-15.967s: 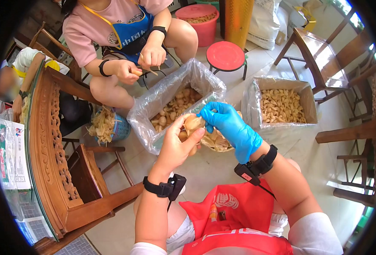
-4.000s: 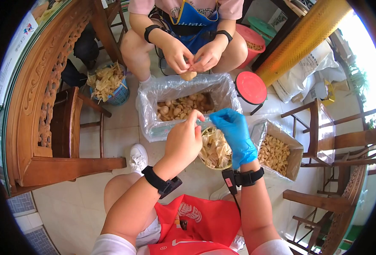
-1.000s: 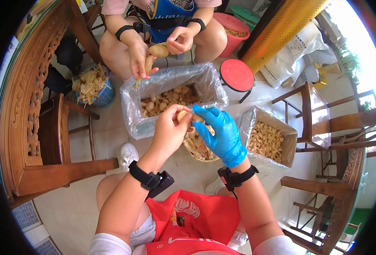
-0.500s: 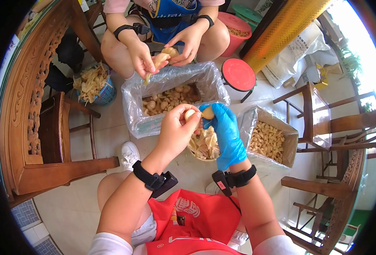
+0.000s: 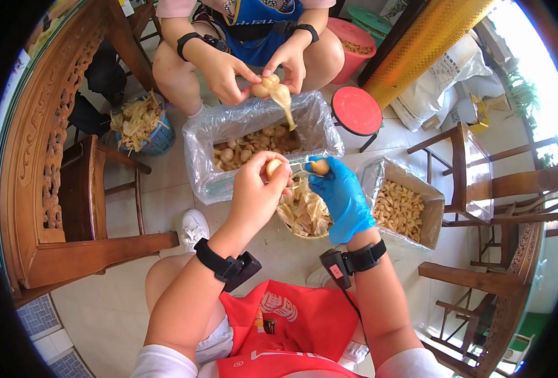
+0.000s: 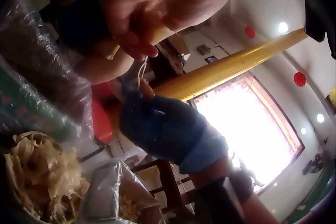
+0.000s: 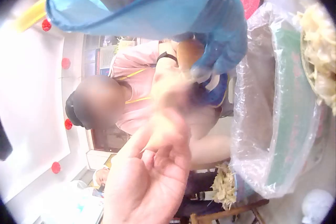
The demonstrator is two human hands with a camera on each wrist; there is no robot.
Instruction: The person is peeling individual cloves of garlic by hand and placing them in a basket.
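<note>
My bare left hand [image 5: 257, 192] pinches a pale garlic piece [image 5: 274, 167] between thumb and fingers. Opposite it, my blue-gloved right hand [image 5: 342, 201] holds another rounded garlic piece [image 5: 320, 166] with curled fingers. A thin whitish strand [image 6: 142, 71] runs between the two hands in the left wrist view. Below them stands a round basket [image 5: 316, 237] of papery garlic skins [image 5: 305, 211]. Just beyond, a plastic-lined box [image 5: 198, 142] contains garlic bulbs [image 5: 247, 148]. To the right, a second lined box [image 5: 431, 220] holds loose cloves [image 5: 395, 206].
Across the box, another person's hands [image 5: 225, 75] hold a garlic bulb [image 5: 267, 87] with its stem hanging. A red stool [image 5: 357, 111] stands right of the box. A blue basket [image 5: 161, 138] of skins and carved wooden furniture [image 5: 102, 255] are left; a wooden chair [image 5: 474, 170] is right.
From half a second ago, my hands have drawn slightly apart, the right one moving right with its garlic piece. Earlier they were together at the garlic. The other person's hands have come together on their bulb.
</note>
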